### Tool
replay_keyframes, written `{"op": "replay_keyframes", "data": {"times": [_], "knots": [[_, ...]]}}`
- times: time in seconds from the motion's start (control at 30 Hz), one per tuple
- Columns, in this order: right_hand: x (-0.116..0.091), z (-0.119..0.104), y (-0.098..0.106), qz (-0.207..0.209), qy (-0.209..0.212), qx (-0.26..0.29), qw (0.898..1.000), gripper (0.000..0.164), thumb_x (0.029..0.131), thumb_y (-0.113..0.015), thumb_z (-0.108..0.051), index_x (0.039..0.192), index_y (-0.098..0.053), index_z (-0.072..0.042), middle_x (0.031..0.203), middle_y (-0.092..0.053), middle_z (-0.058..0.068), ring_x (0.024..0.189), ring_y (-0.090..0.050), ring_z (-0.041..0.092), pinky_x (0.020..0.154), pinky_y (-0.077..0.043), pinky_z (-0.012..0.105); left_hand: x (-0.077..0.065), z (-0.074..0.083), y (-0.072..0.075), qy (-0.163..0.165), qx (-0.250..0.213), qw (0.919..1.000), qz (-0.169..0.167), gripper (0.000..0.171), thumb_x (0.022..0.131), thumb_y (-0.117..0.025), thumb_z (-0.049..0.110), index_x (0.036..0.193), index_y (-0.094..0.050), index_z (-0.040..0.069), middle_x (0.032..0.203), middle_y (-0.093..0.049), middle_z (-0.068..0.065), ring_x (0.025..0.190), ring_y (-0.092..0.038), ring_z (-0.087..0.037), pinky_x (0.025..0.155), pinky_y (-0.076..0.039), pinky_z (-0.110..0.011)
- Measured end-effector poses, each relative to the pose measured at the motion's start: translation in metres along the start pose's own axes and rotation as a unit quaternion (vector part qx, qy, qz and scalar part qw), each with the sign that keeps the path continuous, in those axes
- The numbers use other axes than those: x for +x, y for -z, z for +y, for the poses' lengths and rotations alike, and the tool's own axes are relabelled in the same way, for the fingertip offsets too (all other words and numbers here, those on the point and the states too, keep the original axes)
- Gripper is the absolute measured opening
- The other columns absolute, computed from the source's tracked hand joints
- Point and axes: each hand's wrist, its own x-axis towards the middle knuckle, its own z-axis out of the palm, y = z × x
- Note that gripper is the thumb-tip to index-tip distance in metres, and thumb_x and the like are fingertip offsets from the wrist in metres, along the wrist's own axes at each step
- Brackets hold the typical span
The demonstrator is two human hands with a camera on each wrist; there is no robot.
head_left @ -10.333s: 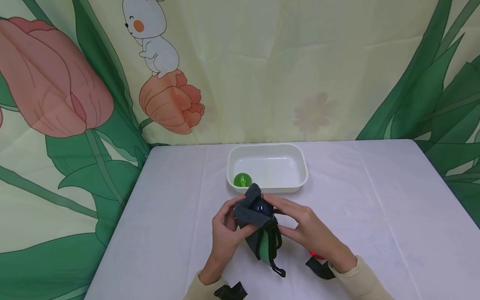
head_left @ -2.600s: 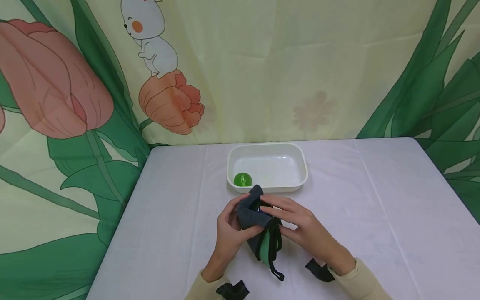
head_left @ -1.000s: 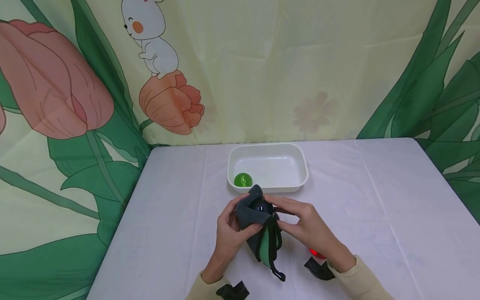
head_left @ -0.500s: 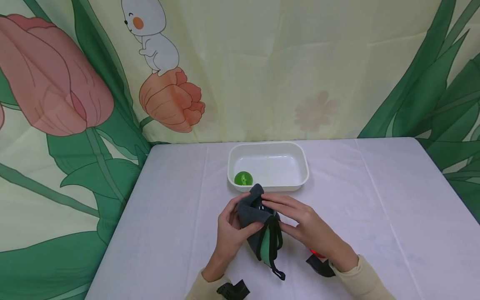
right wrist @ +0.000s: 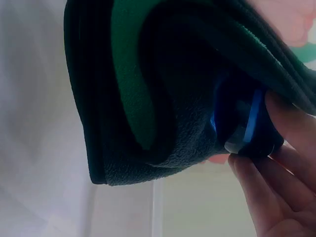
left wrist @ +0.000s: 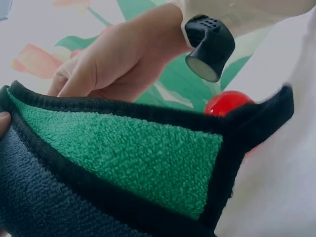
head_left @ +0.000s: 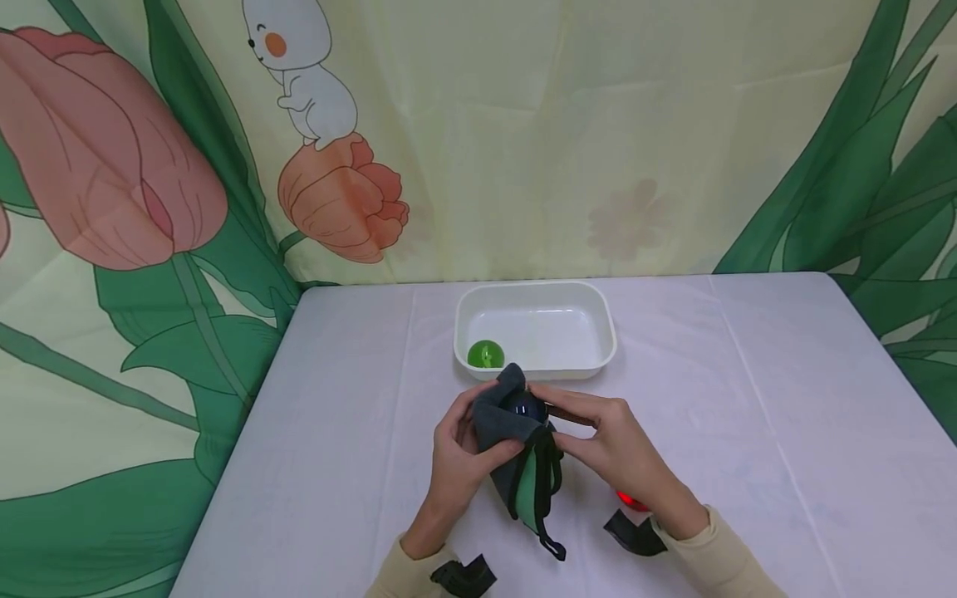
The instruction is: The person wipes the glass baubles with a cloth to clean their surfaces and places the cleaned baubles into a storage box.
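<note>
A dark grey cloth (head_left: 503, 419) with a green terry side and black edging is folded around a glossy dark blue ball (head_left: 525, 406). My left hand (head_left: 462, 448) grips the cloth, thumb in front and fingers behind. My right hand (head_left: 609, 432) holds the ball's exposed right side between thumb and fingers. In the right wrist view those fingertips touch the blue ball (right wrist: 244, 121), while the cloth (right wrist: 182, 94) covers the rest of it. The green side of the cloth (left wrist: 133, 148) fills much of the left wrist view, its loop sticking out.
Just beyond the hands, a white tray (head_left: 576, 372) contains a green ball (head_left: 486, 355). A red ball (head_left: 631, 501) lies partly hidden by the right wrist. Black wrist cameras (head_left: 465, 576) sit at both cuffs. A white cloth covers the table (head_left: 329, 415).
The right fingers shift back and forth over the blue ball, covering it half a second ago and now exposing its front. The left hand keeps its grip on the cloth.
</note>
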Motion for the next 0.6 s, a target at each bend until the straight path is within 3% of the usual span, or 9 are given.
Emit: {"op": "replay_keyframes", "data": {"times": [0.1,0.3,0.43,0.6], "knots": [[0.0006,0.0001,-0.0009,0.0,-0.011,0.003,1.0,0.065,0.077,-0.075,0.014,0.136,-0.061,-0.012,0.132,-0.065,0.005,0.116,-0.066,0.022,0.092,-0.056,0.032,0.0003,-0.0013,0.0009,-0.006,-0.001,1.0,0.005,0.065,0.079,-0.078,-0.003,0.138,-0.051,0.002,0.135,-0.057,-0.021,0.125,-0.057,-0.023,0.109,-0.045,-0.029],[0.0008,-0.0007,-0.0021,0.012,0.038,-0.045,0.998,0.065,0.075,-0.077,0.013,0.133,-0.063,-0.012,0.133,-0.062,0.004,0.115,-0.065,0.02,0.093,-0.055,0.024,0.0005,-0.0001,0.0007,-0.013,-0.009,0.9998,0.012,0.066,0.078,-0.079,-0.004,0.137,-0.052,0.003,0.134,-0.058,-0.021,0.124,-0.058,-0.023,0.108,-0.046,-0.029],[0.0006,-0.0015,-0.0002,0.002,0.093,-0.077,0.993,0.065,0.074,-0.076,0.014,0.131,-0.065,-0.015,0.136,-0.058,0.003,0.123,-0.057,0.019,0.1,-0.047,0.014,0.0006,0.0001,0.0001,-0.016,-0.01,0.9997,0.012,0.066,0.077,-0.08,-0.001,0.137,-0.052,0.002,0.132,-0.059,-0.022,0.124,-0.058,-0.024,0.107,-0.047,-0.031],[0.0026,-0.0005,0.0025,-0.022,0.186,-0.111,0.976,0.067,0.07,-0.078,0.015,0.13,-0.065,-0.011,0.137,-0.057,0.01,0.126,-0.053,0.024,0.106,-0.042,0.015,0.0001,-0.0008,0.0001,-0.015,-0.013,0.9997,0.014,0.065,0.077,-0.08,-0.001,0.136,-0.052,0.001,0.131,-0.059,-0.023,0.124,-0.058,-0.024,0.106,-0.048,-0.031]]}}
